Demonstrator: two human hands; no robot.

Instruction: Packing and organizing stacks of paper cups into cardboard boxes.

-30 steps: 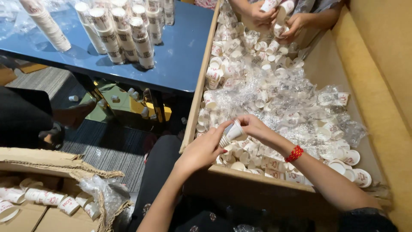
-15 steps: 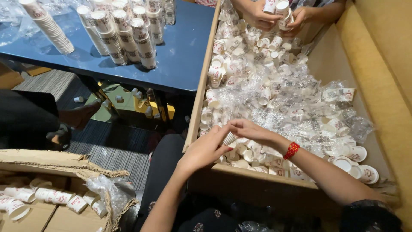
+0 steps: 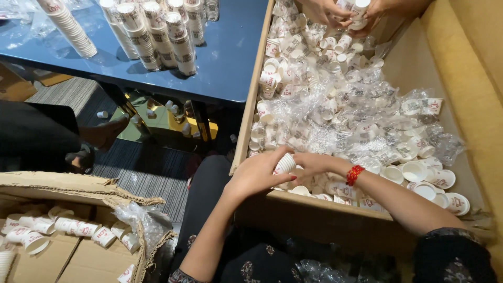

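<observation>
Left hand (image 3: 258, 175): gripping a short stack of small white paper cups (image 3: 285, 164), lying sideways over the near edge of the large brown cardboard box (image 3: 314, 215). Right hand (image 3: 313, 163): fingers curling loosely beside the stack, touching its far side (firm grip or not, cannot tell). Filling the box: loose white paper cups and clear crinkled plastic wrap (image 3: 361, 136). Standing on the blue tabletop (image 3: 225, 57): tall cup stacks (image 3: 181, 42). Working at the far end: another person's hands (image 3: 340, 10).

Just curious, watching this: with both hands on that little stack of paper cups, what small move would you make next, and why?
Probably reach the right hand for another loose cup from the box and nest it on the small stack of cups that the left hand grips, since loose cups lie just beside it.
</observation>
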